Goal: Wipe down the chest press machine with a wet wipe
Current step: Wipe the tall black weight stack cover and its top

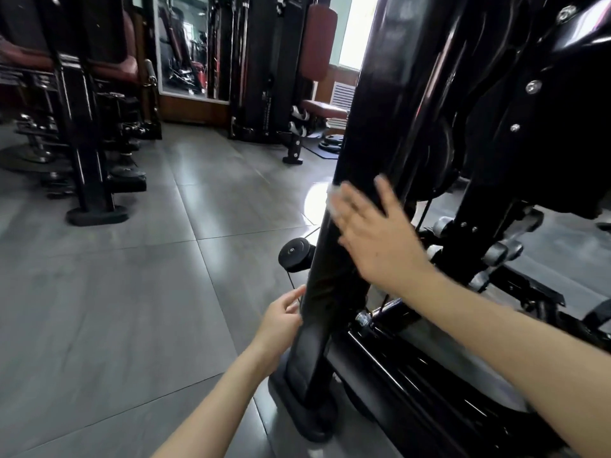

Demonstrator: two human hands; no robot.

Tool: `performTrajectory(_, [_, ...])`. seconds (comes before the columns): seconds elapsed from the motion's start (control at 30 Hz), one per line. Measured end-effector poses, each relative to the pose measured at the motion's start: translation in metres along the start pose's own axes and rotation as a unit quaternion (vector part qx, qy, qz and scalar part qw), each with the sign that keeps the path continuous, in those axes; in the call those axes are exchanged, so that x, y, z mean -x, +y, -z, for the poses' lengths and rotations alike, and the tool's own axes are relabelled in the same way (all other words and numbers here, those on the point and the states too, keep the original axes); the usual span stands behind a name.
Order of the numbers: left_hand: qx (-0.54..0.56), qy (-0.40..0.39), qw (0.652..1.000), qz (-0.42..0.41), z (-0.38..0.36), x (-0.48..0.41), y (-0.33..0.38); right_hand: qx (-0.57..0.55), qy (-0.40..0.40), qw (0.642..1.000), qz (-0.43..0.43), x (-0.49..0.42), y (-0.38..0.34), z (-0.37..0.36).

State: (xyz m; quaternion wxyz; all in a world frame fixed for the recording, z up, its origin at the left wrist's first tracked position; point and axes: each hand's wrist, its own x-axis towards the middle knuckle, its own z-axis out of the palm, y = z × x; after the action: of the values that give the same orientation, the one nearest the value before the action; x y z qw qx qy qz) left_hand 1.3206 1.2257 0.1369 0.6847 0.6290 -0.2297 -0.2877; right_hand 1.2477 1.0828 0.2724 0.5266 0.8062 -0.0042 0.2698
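While our right fingers (350, 206) lie straight and spread, pressing the wet wipe (332, 200) flat against the black upright post (363, 110), our right hand (373, 233) sits about mid-post. Our left hand (281, 322) touches the post's edge lower down, and we cannot tell its grip. We judge the chest press machine (529, 127) only partly wiped, with the post's lower stretch and much else left.

left hand (281, 320): bare | right hand (373, 226): bare | forearms (211, 401): bare
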Motion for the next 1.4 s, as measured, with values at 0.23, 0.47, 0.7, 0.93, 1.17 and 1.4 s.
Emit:
performTrajectory(0.23, [-0.03, -0.059, 0.998, -0.011, 0.0, -0.012, -0.04, -0.045, -0.126, 0.98, 0.148, 0.072, -0.067, -0.003])
performTrajectory(0.47, [-0.044, -0.079, 0.995, -0.032, 0.007, -0.014, -0.048, 0.033, -0.133, 0.987, 0.077, 0.011, -0.054, 0.002])
performTrajectory(0.7, [-0.052, 0.014, 0.998, 0.031, 0.045, -0.016, -0.062, -0.035, -0.238, 0.95, 0.198, 0.045, -0.099, 0.006])
performTrajectory(0.93, [-0.013, -0.012, 0.997, 0.074, 0.042, -0.013, -0.082, 0.082, -0.173, 0.981, 0.044, -0.007, -0.075, 0.001])
performTrajectory(1.17, [-0.127, 0.012, 0.985, 0.115, 0.067, -0.007, -0.149, 0.073, -0.274, 0.942, 0.179, 0.037, -0.192, -0.03])
performTrajectory(1.4, [-0.557, -0.072, 0.826, 0.051, 0.081, 0.004, -0.202, 0.046, -0.32, 0.898, 0.298, 0.093, -0.255, -0.035])
